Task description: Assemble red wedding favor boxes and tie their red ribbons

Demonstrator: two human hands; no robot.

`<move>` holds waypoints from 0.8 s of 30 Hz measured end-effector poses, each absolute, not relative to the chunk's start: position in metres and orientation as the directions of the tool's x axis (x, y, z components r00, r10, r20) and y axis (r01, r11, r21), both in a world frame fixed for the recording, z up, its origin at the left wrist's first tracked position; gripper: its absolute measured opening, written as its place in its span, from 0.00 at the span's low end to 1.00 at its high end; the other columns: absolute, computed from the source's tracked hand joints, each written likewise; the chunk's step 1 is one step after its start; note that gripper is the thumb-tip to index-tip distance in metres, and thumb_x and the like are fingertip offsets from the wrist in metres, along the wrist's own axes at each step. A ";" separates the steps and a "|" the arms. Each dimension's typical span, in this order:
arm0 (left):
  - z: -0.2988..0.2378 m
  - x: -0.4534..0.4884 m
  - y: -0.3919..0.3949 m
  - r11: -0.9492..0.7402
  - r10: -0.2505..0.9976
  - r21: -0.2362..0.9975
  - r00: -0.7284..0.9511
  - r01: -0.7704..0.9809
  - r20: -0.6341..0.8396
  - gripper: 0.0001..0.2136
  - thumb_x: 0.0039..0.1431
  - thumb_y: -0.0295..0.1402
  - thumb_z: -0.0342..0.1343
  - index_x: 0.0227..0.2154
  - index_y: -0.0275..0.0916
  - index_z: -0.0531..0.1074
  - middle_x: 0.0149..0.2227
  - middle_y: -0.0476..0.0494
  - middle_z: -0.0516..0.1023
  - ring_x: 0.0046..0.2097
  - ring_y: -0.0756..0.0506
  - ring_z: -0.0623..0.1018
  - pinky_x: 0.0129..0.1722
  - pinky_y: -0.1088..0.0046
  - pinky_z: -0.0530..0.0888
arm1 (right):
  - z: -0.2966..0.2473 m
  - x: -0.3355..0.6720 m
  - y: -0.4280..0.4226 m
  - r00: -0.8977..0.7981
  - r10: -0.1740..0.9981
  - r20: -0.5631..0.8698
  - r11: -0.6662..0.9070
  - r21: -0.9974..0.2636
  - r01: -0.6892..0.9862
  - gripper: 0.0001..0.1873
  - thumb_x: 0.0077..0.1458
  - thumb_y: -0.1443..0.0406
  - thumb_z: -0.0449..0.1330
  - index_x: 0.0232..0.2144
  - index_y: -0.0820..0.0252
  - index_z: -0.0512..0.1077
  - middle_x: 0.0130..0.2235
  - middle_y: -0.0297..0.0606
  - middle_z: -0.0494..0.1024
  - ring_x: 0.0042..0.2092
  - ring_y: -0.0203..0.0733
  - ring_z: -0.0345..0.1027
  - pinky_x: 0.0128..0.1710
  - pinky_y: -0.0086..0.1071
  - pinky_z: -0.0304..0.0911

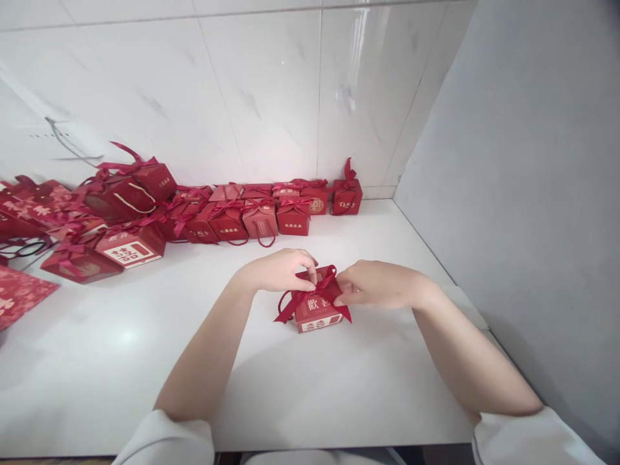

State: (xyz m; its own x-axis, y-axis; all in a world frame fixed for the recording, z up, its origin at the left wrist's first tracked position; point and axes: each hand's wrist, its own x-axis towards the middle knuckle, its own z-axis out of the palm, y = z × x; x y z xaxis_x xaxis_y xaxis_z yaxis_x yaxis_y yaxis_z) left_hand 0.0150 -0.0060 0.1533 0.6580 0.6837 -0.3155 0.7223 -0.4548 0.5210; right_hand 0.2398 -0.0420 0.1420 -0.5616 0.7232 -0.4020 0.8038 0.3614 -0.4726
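A small red gift box (317, 313) with white characters on its front stands on the white table (339, 387), right in front of me. A dark red ribbon (323, 282) is tied in a bow on its top, with tails hanging down both sides. My left hand (281, 270) pinches the left loop of the bow. My right hand (375, 284) pinches the right loop. Both hands rest on top of the box.
Several finished red gift boxes (261, 216) with ribbon bows stand in rows along the tiled back wall, from the far left to a single box (347, 196) near the corner. A flat red patterned sheet (19, 294) lies at the left edge. A grey wall (523, 194) bounds the right side.
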 end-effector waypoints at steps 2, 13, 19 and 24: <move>0.152 0.017 -0.006 -0.463 0.675 0.520 0.666 0.718 -0.318 0.05 0.54 0.35 0.59 0.32 0.44 0.77 0.51 0.50 0.74 0.52 0.44 0.73 0.48 0.73 0.68 | 0.142 0.241 -0.042 -0.573 0.717 -0.397 0.370 -0.479 0.796 0.16 0.59 0.56 0.54 0.23 0.58 0.62 0.25 0.31 0.66 0.24 0.34 0.54 0.23 0.32 0.47; 0.137 0.018 0.001 -0.427 0.811 0.439 0.550 0.790 -0.201 0.07 0.52 0.33 0.54 0.32 0.41 0.76 0.39 0.47 0.79 0.41 0.43 0.77 0.39 0.69 0.70 | 0.144 0.228 -0.047 -0.544 0.838 -0.048 0.486 -0.389 0.783 0.10 0.62 0.64 0.53 0.28 0.59 0.65 0.29 0.35 0.73 0.28 0.37 0.62 0.28 0.31 0.50; 0.147 0.004 0.011 -0.347 0.758 0.596 0.591 0.724 -0.277 0.11 0.57 0.40 0.54 0.35 0.41 0.77 0.42 0.46 0.80 0.42 0.43 0.78 0.39 0.71 0.71 | 0.119 0.186 -0.066 -0.709 0.676 0.203 0.737 -0.211 0.642 0.06 0.62 0.63 0.59 0.39 0.62 0.69 0.34 0.38 0.76 0.34 0.41 0.69 0.33 0.33 0.56; 0.153 -0.010 0.014 -0.353 0.759 0.506 0.557 0.787 -0.337 0.12 0.55 0.42 0.56 0.38 0.43 0.77 0.42 0.47 0.79 0.41 0.44 0.77 0.37 0.72 0.69 | 0.085 0.163 -0.070 -0.798 0.526 0.294 0.809 0.117 0.576 0.18 0.62 0.72 0.54 0.54 0.62 0.64 0.31 0.37 0.74 0.29 0.42 0.68 0.27 0.35 0.51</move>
State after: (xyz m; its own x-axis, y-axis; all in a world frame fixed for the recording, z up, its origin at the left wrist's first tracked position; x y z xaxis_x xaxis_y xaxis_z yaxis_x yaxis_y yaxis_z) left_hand -0.0102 0.0141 0.1534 0.5573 0.7588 -0.3371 0.7870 -0.3534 0.5057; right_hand 0.1628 -0.0702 0.0853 -0.7980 0.5258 0.2944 0.5762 0.8089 0.1170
